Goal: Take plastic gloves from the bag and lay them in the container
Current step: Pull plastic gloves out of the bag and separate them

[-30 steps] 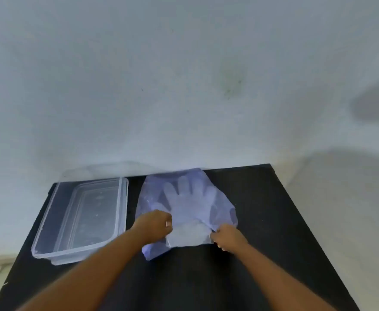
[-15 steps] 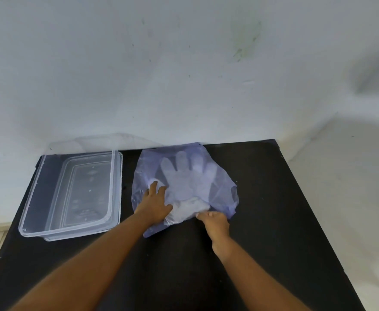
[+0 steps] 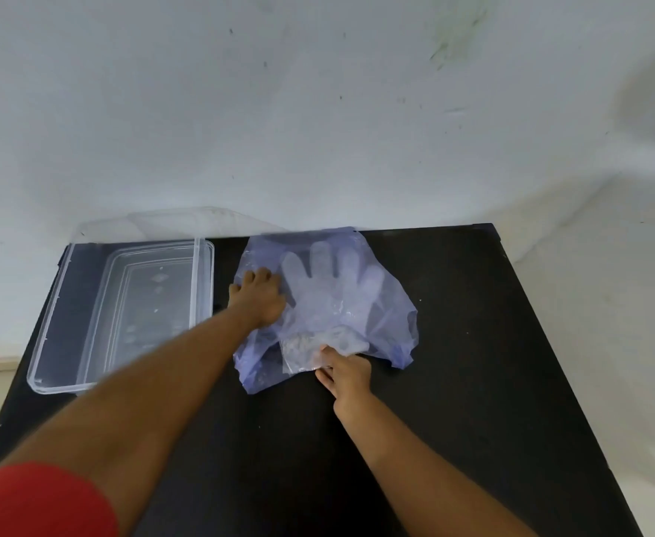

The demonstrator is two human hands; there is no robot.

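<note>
Gloves (image 3: 329, 288) of thin clear plastic lie in a flat stack inside the bluish translucent bag (image 3: 391, 319), their finger shapes showing through the film toward the middle of the frame, near the far edge of the black worktop (image 3: 492, 343). Their crinkled cuff ends spill out of the bag's mouth at the lower side. The clear container (image 3: 66, 312) sits open and seemingly bare at the left of the frame, just beside the bag, with what looks like its lid (image 3: 171, 222) leaning against the wall behind it.

The left hand (image 3: 260, 300) lies flat, fingers spread, on the bag's upper left part, pinning it to the worktop rather than gripping it. The right hand (image 3: 343, 372) is at the bag's mouth with its fingertips closed in a light pinch on the protruding cuffs; how many layers that grip has caught cannot be told, since the film is clear and bunched there.

The step in hand appears to be drawing a glove out. Done well, it calls for the left palm to press steadily so the bag does not slide, and for the right hand to pull low and straight toward the bottom of the frame, in line with the glove fingers. A slow pull should let the film peel away from the sheets beneath; a quick tug would likely drag several out or crumple them.
</note>
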